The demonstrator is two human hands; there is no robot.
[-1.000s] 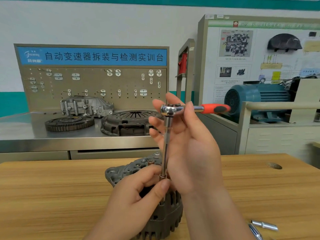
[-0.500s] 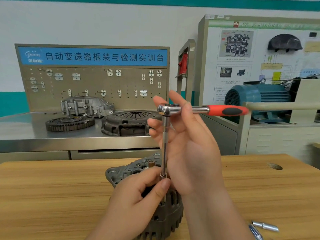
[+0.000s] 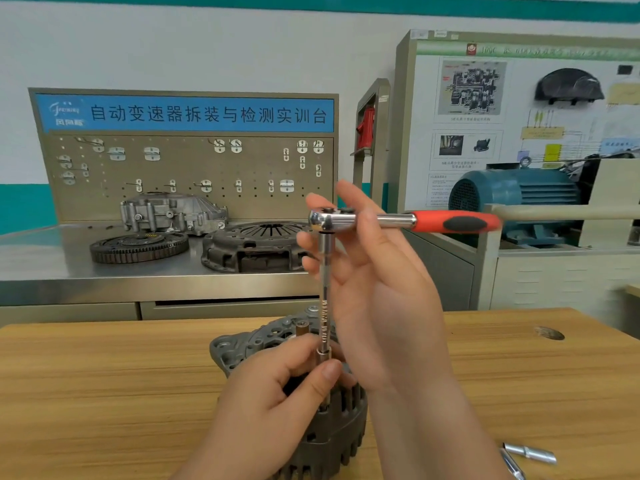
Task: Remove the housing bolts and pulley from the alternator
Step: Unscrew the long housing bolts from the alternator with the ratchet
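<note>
bench [image 3: 104, 393] carries alternator [image 3: 249, 344] on end, face up for tool access | right hand [image 3: 388, 306]: fingers lightly grip ratchet [image 3: 398, 221] head, likely to spin it | left hand [image 3: 263, 410]: pinches extension [image 3: 325, 299] low, steadying it, probably on a hidden housing bolt

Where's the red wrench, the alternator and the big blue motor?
red wrench [image 3: 453, 222]: head view, its red handle.
alternator [image 3: 235, 355]: head view, grey housing's left lug.
blue motor [image 3: 519, 192]: head view, ribbed casing.

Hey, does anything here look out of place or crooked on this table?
Nothing stands out: the extension stands upright on the alternator, the left hand pinching its base and the right hand pinching the ratchet on top.
</note>
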